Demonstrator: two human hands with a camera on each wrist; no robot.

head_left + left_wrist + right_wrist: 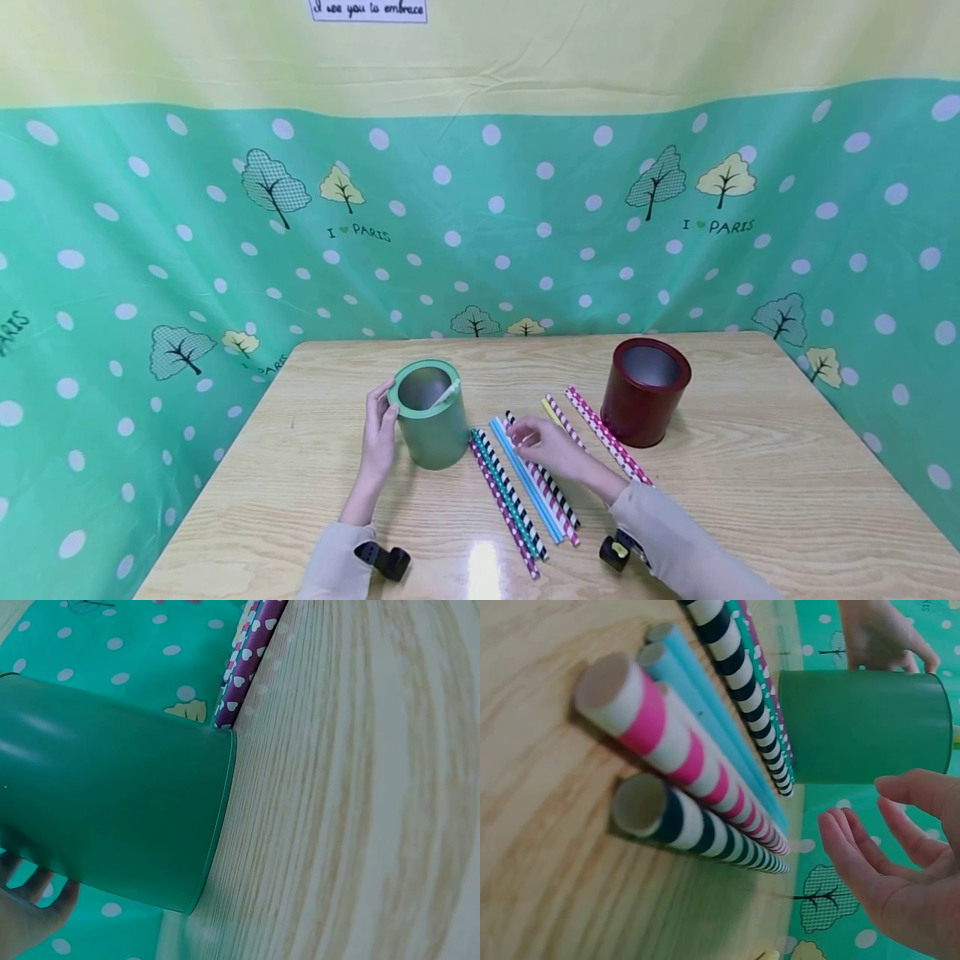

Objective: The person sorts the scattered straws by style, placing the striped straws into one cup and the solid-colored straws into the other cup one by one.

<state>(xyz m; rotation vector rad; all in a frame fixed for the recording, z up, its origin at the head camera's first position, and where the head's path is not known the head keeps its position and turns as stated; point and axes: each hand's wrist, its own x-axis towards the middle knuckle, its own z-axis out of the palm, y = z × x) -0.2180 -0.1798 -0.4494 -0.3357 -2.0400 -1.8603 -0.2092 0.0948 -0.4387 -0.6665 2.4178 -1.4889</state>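
A green cup (pixel 431 421) stands upright on the wooden table (pixel 750 500) with one pale straw (pixel 447 393) leaning inside it. My left hand (pixel 379 421) grips the cup's left side; its fingers (pixel 885 634) curl round the wall, and the cup (pixel 112 802) fills the left wrist view. My right hand (pixel 534 436) hovers open, holding nothing, just above several patterned straws (pixel 525 483) lying side by side right of the cup. The right wrist view shows a pink-striped straw (pixel 667 742), a black-striped straw (pixel 682 821) and a blue straw (pixel 697 690) beneath the relaxed hand (pixel 885 847).
A dark red cup (pixel 645 392) stands upright at the right of the straws, with two pink patterned straws (pixel 607 437) and a short yellow one (pixel 550 409) beside it. A purple heart-print straw (pixel 244 675) lies against the green cup's base. A polka-dot cloth backdrop (pixel 150 275) surrounds the table.
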